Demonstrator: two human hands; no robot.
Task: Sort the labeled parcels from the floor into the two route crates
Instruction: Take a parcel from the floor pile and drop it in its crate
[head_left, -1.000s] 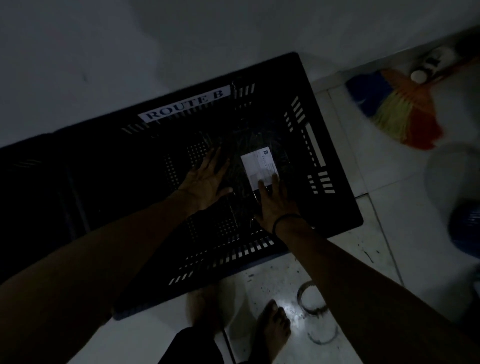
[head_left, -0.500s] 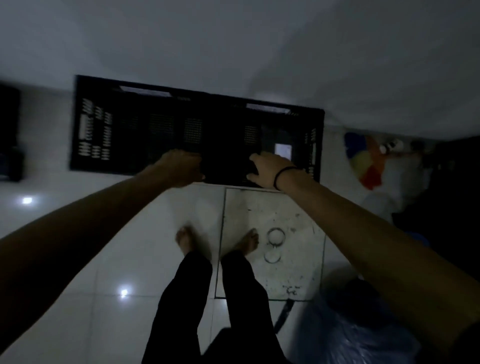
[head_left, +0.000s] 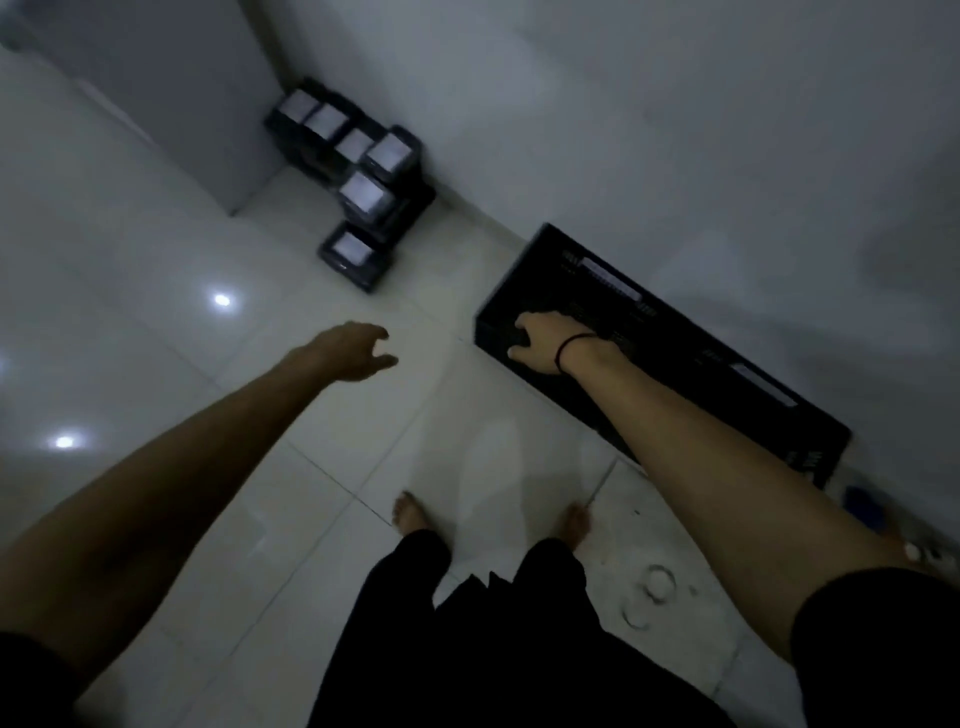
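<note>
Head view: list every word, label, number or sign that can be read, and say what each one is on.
Nothing can be read in this view.
Pale strip on the black crates, left part: blurred, unreadable.
Second pale strip, further right on the crates: blurred, unreadable.
White labels on the dark parcels stacked by the wall: too blurred to read.

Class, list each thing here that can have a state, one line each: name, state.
Crates: upright on the floor against the wall; contents too dark to see.
Parcels: stacked in the corner, white labels showing, untouched.
Left hand: open, in the air, holding nothing.
Right hand: grips the Crates' rim.
</note>
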